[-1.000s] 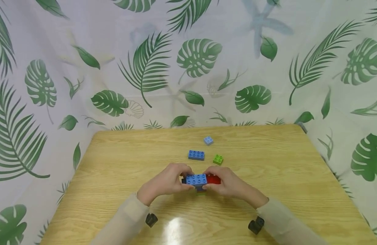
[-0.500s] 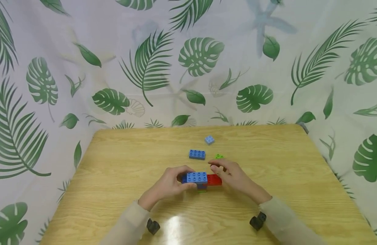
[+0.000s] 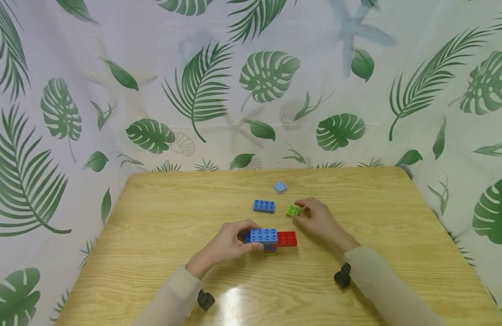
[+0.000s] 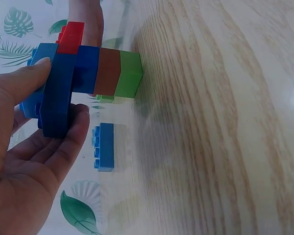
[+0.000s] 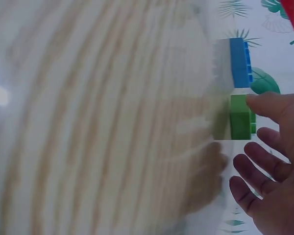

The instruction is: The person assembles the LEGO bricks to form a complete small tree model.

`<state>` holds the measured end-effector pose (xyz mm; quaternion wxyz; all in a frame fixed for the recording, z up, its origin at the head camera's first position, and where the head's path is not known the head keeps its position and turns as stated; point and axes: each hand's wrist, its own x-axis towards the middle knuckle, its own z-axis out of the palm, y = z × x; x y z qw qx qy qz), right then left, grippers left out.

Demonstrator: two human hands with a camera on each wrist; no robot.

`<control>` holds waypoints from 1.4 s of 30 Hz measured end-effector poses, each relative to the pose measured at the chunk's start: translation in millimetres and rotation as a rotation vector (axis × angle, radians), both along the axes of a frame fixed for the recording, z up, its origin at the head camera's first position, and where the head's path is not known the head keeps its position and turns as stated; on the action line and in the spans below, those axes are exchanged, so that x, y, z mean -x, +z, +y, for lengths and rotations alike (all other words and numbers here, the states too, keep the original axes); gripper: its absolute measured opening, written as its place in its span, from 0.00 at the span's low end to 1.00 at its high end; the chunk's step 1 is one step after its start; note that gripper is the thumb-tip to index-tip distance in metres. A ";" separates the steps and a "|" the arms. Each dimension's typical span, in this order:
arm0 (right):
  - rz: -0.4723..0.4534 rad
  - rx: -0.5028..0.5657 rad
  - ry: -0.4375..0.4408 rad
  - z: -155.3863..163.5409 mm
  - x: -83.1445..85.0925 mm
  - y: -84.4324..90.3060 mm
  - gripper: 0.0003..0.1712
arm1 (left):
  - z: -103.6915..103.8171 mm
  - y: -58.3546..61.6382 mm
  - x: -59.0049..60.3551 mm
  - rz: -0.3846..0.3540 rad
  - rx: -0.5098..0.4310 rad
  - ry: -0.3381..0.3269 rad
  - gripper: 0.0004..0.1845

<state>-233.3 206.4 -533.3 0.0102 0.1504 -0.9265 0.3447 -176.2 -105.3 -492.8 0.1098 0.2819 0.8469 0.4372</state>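
While both hands are working over the table (image 3: pixel 161 217), the parts are lying as follows.

Left hand: the left hand (image 3: pixel 225 245) is gripping the left end of the block stack (image 3: pixel 270 239), thumb on the near side and fingers curling round the far side; its grip is grasping the stack.

Block stack: it is standing on the table near the middle, just in front of the person. In the left wrist view the stack (image 4: pixel 83 73) is showing a green block at the base, a brown one on that, dark blue above, and a long blue block and a red block (image 3: pixel 286 238) lying side by side on top.

Right hand: the right hand (image 3: pixel 321 220) is reaching past the stack to the small green block (image 3: pixel 292 210). In the right wrist view the thumb is touching the top of the green block (image 5: pixel 241 117) while the other fingers (image 5: pixel 264 161) are spreading loosely beside it; the grip is released and not yet closing on the block.

Loose blocks: a long blue block (image 3: pixel 264 206) is lying just left of the green one, and a small pale blue block (image 3: pixel 280 187) is sitting farther back.

Surroundings: a leaf-print curtain (image 3: pixel 112 90) is hanging behind and beside the table.
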 end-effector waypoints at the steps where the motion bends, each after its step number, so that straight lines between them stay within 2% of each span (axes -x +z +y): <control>1: -0.002 -0.005 0.001 0.0 1.2 -1.6 0.28 | 0.1 0.2 -0.1 -0.002 0.000 0.000 0.21; 9: 0.001 -0.041 -0.024 -4.9 6.9 -5.9 0.24 | 0.3 -1.5 0.3 0.003 -0.004 -0.001 0.20; 20: 0.030 -0.039 -0.005 -6.1 6.2 0.6 0.23 | 0.5 -0.8 1.0 0.011 0.002 -0.008 0.20; 25: 0.037 -0.012 0.025 -6.3 1.3 12.9 0.22 | 0.3 -0.4 0.9 0.000 0.003 -0.004 0.20; 42: 0.089 0.020 0.135 -12.0 -30.4 56.1 0.21 | 0.5 -1.2 1.6 -0.009 -0.001 -0.007 0.20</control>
